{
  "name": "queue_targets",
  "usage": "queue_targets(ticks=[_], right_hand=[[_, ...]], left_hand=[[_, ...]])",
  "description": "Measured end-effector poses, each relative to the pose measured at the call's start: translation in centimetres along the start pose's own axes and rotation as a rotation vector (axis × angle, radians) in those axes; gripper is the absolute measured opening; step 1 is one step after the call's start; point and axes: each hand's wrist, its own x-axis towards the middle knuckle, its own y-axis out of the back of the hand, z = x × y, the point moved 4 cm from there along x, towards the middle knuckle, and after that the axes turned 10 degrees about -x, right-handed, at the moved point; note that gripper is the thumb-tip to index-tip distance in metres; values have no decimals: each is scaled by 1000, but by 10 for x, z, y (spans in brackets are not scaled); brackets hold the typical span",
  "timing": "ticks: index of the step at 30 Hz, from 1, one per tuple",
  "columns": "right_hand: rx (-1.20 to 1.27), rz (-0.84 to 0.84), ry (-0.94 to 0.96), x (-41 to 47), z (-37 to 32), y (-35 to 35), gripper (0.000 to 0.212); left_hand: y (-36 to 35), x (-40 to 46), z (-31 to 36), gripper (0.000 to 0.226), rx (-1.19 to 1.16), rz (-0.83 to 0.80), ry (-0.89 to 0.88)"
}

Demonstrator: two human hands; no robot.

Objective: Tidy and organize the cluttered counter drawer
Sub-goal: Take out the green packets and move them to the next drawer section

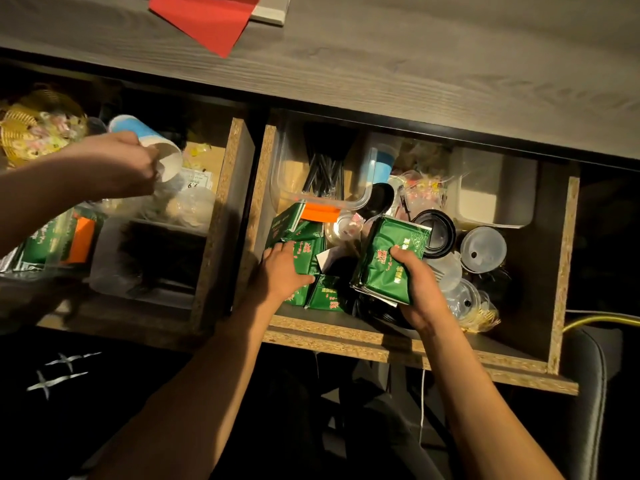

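Drawer (pixel 408 344) pulled out under wooden counter (pixel 381 71), filling centre-right of view, cluttered

Right hand (pixel 420 292) at 5 o'clock in drawer, fingers curled round stack of green packets (pixel 388 265), stack lifted and tilted

Left hand (pixel 282 270) at 7 o'clock in drawer, fingers straight, pressing flat on loose green sachets (pixel 308 251) lying along the left wall

At 12 o'clock inside drawer: clear tub (pixel 287 188) with black straws (pixel 323 171) standing in it, orange tag (pixel 320 213) on its near rim

At 1 o'clock: blue cup (pixel 382 164) just beside tub, bag of sweets (pixel 420 192) next to it

At 2 o'clock: white bin (pixel 491 199) against right back corner

At 3 o'clock: black lid (pixel 434 232) touching the held stack, clear lids (pixel 483 249) just beside it, more clear lids below toward 4 o'clock

Second drawer (pixel 214 230) open at 9 o'clock, separate compartment beside the first

Third hand (pixel 117 164), another person's, reaching in from 9 o'clock, gripping paper cups (pixel 152 147), blue and white, tilted over second drawer

Wicker basket (pixel 24 133) of sweets at 10 o'clock, far left

Green packets and orange piece in clear box (pixel 52 244) at 8 o'clock, partly blurred

Red paper (pixel 207 19) on counter at 11 o'clock, overlapping pale board (pixel 270 12)

Yellow cable (pixel 602 320) at 4 o'clock outside drawer
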Motion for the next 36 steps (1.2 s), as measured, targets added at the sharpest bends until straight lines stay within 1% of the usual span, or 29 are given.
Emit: queue_targets(ticks=[2,4,6,9,12,14,16,20,23,25,27,29,30,33,36], right_hand=[[-3,-9,3,0,0,0,100],[5,-16,-4,0,1,0,99],[7,-23,3,0,1,0,95],[-6,-26,20,2,0,0,89],[10,-39,28,2,0,1,88],[23,-35,25,2,2,2,93],[29,-48,34,-1,0,1,92],[71,-111,42,-7,-4,0,77],[19,-66,54,-8,-3,1,75],[11,-56,63,-8,-3,1,74],[-28,-55,63,-10,-4,0,73],[-31,-62,71,-13,-8,1,71],[-24,-61,71,-13,-8,2,69],[5,-77,67,-17,-12,1,67],[7,-62,41,-19,-12,0,72]], left_hand=[[-3,2,4,86,18,34,30],[-6,1,9,75,82,32,43],[-8,-1,12,70,112,14,58],[-8,-2,11,75,132,2,67],[-3,-6,8,77,-11,68,177],[-5,-9,7,80,0,27,226],[-9,-11,5,81,-30,-14,239],[-11,-13,1,90,-30,-59,221],[-4,-11,-1,98,-56,-98,215],[-1,-9,1,90,-17,-152,188],[1,-10,4,70,-5,-198,166],[3,-13,6,48,-20,-199,146],[4,-15,8,43,-41,-193,144],[5,-20,8,56,-111,-192,131],[8,-24,8,65,-167,-240,127]])
